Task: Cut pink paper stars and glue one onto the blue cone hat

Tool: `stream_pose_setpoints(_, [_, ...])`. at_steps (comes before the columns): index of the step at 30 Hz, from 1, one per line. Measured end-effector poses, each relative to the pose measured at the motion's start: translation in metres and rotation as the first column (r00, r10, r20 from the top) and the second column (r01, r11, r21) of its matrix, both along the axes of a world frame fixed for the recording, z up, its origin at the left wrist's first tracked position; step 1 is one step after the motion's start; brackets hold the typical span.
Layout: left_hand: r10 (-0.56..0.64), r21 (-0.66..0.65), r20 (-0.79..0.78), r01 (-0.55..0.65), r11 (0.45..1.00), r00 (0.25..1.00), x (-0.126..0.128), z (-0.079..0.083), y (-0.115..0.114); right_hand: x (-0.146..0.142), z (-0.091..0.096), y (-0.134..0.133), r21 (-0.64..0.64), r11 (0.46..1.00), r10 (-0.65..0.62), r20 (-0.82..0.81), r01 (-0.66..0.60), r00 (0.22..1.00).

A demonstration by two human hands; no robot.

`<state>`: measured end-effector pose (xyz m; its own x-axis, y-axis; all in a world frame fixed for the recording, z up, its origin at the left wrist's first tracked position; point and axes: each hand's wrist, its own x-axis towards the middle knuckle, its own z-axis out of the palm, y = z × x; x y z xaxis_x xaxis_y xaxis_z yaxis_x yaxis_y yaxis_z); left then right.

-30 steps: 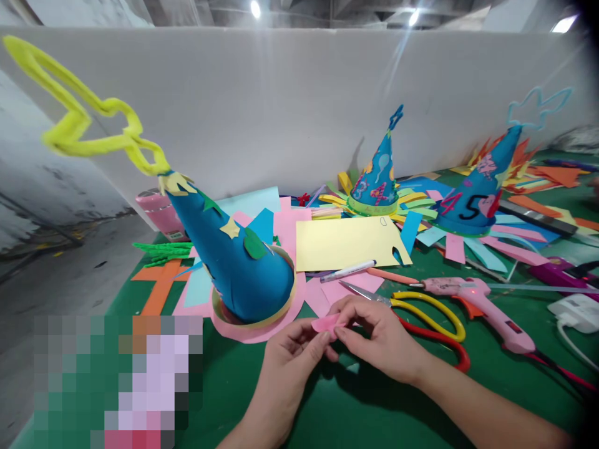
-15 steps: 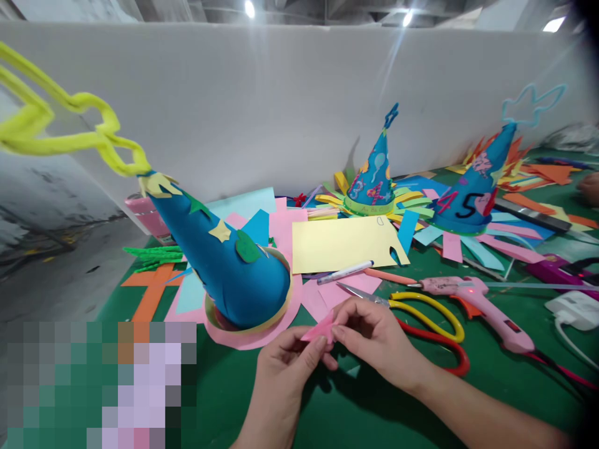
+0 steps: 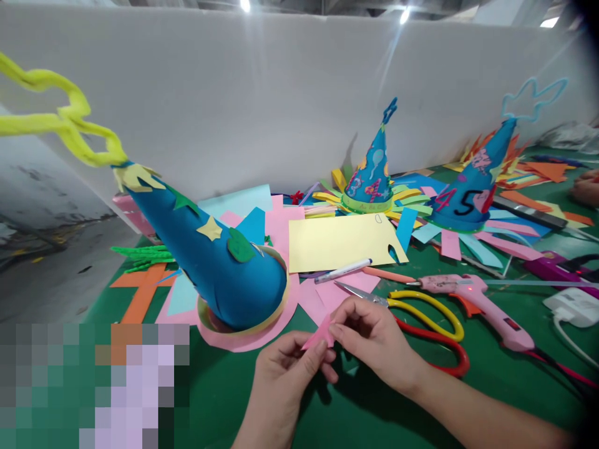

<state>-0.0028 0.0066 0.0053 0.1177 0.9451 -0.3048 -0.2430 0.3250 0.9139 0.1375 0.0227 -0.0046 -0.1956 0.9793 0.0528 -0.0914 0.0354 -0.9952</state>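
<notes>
A small pink paper cutout is pinched between both my hands above the green table. My left hand grips its lower edge with thumb and fingers closed. My right hand pinches its upper right side. Just left of my hands stands a big blue cone hat on a pink paper disc, tilted left, with a yellow pipe-cleaner shape at its tip. Yellow-and-red scissors lie just right of my right hand.
A pink glue gun, a white pen and a yellow paper sheet lie behind my hands. Two smaller blue cone hats stand among coloured paper strips at the back. Another person's hand shows at the far right.
The pink cutout has been turned between my fingers, from lying flat to standing more on edge. The view has shifted slightly, and my hands stay in about the same place.
</notes>
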Motion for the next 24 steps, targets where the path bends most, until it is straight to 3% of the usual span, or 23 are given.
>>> stream_pose_setpoints(12, [-0.093, 0.006, -0.104, 0.094, 0.996, 0.990, -0.0003, -0.0029, -0.0014, 0.0034, -0.0023, 0.0025, -0.016, 0.999, 0.030, -0.020, -0.030, 0.999])
stream_pose_setpoints(18, [-0.090, -0.003, -0.071, 0.090, 0.996, 0.993, 0.0003, -0.0034, -0.0021, 0.0042, 0.0007, 0.0012, -0.050, 0.980, 0.193, -0.029, -0.194, 0.981])
stream_pose_setpoints(24, [-0.144, -0.030, 0.044, 0.145, 0.989, 0.989, 0.0000, -0.0020, -0.0007, 0.0049, -0.0008, 0.0015, -0.025, 0.991, 0.135, 0.048, -0.134, 0.990])
